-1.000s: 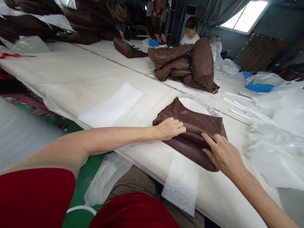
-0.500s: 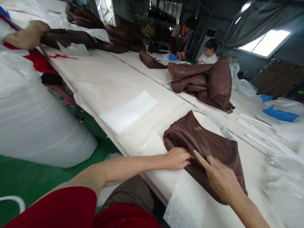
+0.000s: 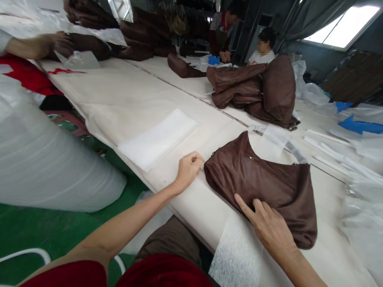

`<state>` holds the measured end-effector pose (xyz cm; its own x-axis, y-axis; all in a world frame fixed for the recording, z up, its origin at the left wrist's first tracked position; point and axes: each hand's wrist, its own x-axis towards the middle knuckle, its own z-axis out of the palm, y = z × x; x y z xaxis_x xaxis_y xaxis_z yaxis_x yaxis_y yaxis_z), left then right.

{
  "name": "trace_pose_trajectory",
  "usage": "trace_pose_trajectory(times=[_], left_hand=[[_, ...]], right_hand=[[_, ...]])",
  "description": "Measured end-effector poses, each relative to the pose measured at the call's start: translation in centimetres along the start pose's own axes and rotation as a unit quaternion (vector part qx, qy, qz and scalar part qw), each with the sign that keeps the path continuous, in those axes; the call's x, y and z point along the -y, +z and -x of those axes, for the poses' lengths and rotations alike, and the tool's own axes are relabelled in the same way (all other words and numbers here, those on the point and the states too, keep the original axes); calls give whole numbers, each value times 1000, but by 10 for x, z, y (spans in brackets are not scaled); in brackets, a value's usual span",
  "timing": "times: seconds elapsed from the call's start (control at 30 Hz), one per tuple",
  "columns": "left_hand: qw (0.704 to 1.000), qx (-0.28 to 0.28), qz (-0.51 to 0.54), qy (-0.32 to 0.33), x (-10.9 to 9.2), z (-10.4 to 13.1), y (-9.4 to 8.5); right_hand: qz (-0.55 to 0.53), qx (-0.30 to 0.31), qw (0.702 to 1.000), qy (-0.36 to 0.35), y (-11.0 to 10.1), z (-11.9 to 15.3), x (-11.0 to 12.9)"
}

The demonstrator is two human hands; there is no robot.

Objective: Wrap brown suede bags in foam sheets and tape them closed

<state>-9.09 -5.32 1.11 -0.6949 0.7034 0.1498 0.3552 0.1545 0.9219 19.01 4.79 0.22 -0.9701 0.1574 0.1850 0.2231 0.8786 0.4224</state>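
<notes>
A brown leather handbag (image 3: 263, 183) lies on the pale table close in front of me, its zip along the upper face. My right hand (image 3: 269, 223) rests on the bag's lower front. Its index finger is stretched out against the leather while the other fingers curl. Just left of the bag's left corner, my left hand (image 3: 189, 169) is closed in a pinch with the fingertips together. Whatever it may hold is too small or hidden to make out. Behind the bag, a clear plastic piece (image 3: 273, 137) is around the wrapped strap (image 3: 299, 153).
A white foam sheet (image 3: 158, 139) lies left on the table (image 3: 119, 95). Several brown bags (image 3: 278, 91) are piled further back. A big foam roll (image 3: 60, 159) stands at left, near another person's hand (image 3: 44, 44). Two people are across the table. White strips (image 3: 329, 155) lie at right.
My left hand has come away from the bag's front and moved up and left, closed. The bag lies flatter with its zip showing. My right hand stays on its front.
</notes>
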Motion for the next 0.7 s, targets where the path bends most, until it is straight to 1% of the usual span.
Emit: trace_pose_trajectory(times=[0.03,0.07,0.1,0.13,0.17,0.2,0.23,0.27,0.3,0.33,0.37,0.43,0.53,0.6,0.63,0.67,0.7], left_hand=[[999,-33,-5,34,-10,-5,-3],[995,-48,-15,89,-21,-9,-2],[986,-36,-33,161,-32,-13,2],[969,2,-59,241,-40,-16,10],[941,64,-94,319,-46,-18,20],[902,140,-134,385,-48,-19,32],[858,208,-174,436,-46,-20,45],[816,258,-210,473,-41,-20,57],[780,294,-241,497,-33,-21,67],[757,310,-266,510,-24,-23,76],[745,315,-285,514,-15,-25,83],[740,304,-311,513,-2,-29,90],[739,290,-323,515,2,-33,90],[736,293,-322,518,1,-33,88],[736,295,-321,518,0,-34,87],[736,294,-321,519,0,-34,87],[735,292,-320,521,0,-34,87]], right_hand=[[-5,7,1000,6,-1,-1,2],[-11,16,1000,13,-3,-2,4],[-17,26,999,22,-5,-3,6],[-23,36,999,31,-8,-5,9],[-30,46,998,42,-10,-7,11],[-36,57,996,53,-13,-8,11],[-42,67,995,62,-15,-9,11],[-52,78,993,67,-16,-8,9],[-66,87,992,70,-19,-6,5],[-85,94,989,73,-21,-2,1],[-107,95,986,83,-24,5,-4],[-149,77,978,124,-29,25,-15],[-188,16,953,237,-28,61,-28],[-212,-19,926,311,-17,82,-32],[-223,-34,915,334,-9,89,-32],[-231,-48,909,343,-1,96,-31],[-234,-61,909,339,8,100,-30]])
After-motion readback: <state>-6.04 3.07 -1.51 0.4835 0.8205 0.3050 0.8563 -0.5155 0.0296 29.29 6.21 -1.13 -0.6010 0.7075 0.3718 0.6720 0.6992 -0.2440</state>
